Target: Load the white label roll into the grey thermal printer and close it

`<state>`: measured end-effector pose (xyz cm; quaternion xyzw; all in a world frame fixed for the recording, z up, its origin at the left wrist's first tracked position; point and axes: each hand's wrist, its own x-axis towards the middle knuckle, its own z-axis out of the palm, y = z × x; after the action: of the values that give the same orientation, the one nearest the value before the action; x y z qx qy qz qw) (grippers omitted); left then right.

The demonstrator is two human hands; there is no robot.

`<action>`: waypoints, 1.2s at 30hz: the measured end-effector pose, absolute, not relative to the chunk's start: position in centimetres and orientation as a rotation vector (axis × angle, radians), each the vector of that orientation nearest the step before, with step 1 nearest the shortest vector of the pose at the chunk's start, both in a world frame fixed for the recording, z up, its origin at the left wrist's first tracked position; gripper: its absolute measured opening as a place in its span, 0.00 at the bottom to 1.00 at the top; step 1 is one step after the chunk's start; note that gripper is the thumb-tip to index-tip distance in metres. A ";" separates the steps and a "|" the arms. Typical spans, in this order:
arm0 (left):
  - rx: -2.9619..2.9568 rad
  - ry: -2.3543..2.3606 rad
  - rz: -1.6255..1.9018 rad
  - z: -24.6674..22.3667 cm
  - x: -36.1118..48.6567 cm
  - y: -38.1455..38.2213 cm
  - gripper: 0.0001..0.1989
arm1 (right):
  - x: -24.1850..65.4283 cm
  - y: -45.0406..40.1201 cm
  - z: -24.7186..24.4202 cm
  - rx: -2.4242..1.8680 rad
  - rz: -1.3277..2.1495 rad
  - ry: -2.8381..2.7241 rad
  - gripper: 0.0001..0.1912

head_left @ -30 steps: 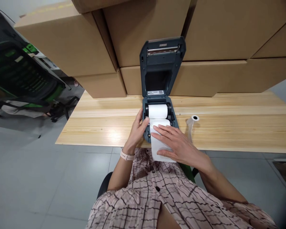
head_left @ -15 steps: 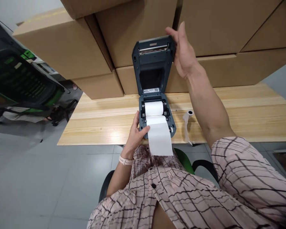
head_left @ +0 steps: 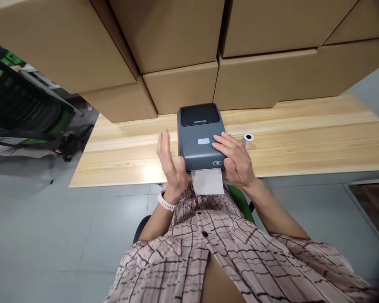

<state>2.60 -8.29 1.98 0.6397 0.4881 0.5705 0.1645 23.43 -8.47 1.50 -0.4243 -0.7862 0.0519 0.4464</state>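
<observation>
A dark grey label printer (head_left: pixel 192 145) stands on the wooden table with its lid down. White label paper (head_left: pixel 207 182) sticks out of its front and hangs past the table's near edge. My right hand (head_left: pixel 238 160) rests on the right front part of the lid, fingers apart, holding nothing. Beside the printer's left side is my left hand (head_left: pixel 172 166), raised with its fingers stretched out and nothing in it. The thumb is close to the front left corner; whether it touches cannot be made out.
A small paper roll (head_left: pixel 248 137) lies on the wooden table (head_left: pixel 309 139) right of the printer. Stacked cardboard boxes (head_left: pixel 183 86) line the table's back. At the left stands a dark office chair (head_left: pixel 22 101), with part of a person's leg visible near it.
The printer's lid has swung down and covers the label roll inside. My right hand has come down with it onto the lid's front. My left hand has moved off the printer's left edge.
</observation>
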 end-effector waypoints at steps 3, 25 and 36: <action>2.025 1.345 1.533 -0.1 2.9 -8.1 0.31 | 23.0 -8.9 0.5 -1.118 0.143 -1.905 0.33; 1.343 1.519 1.737 -2.4 3.4 -14.2 0.23 | 22.9 -9.2 -1.0 -1.110 0.263 -1.811 0.32; 0.916 1.013 0.969 -0.2 5.0 -15.6 0.27 | 22.6 -8.8 0.2 -1.039 0.166 -1.845 0.30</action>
<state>4.96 -15.61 -0.24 0.4064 0.4493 0.4297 0.6696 22.64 -8.77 0.23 -0.4270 -0.7586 0.0681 0.4873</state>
